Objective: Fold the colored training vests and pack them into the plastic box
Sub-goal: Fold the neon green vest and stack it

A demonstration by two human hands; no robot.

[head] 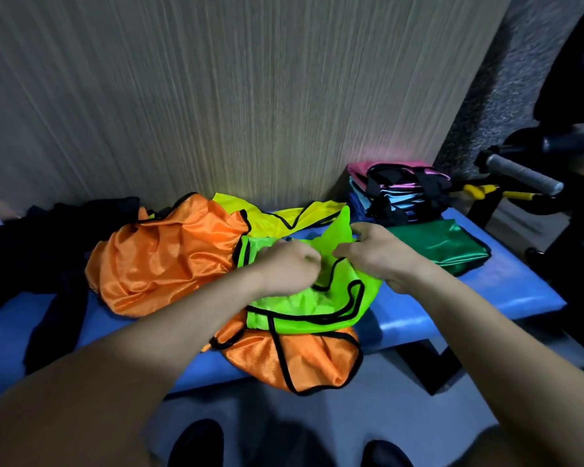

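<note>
Gripping the lime vest (304,298) between them, left hand (289,264) and right hand (378,254).

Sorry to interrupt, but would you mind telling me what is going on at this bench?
A person is working on a lime green vest on the blue bench, the left hand and right hand both gripping its fabric. Orange vests and a yellow one lie unfolded around it. A folded stack and a dark green vest sit to the right.
</note>
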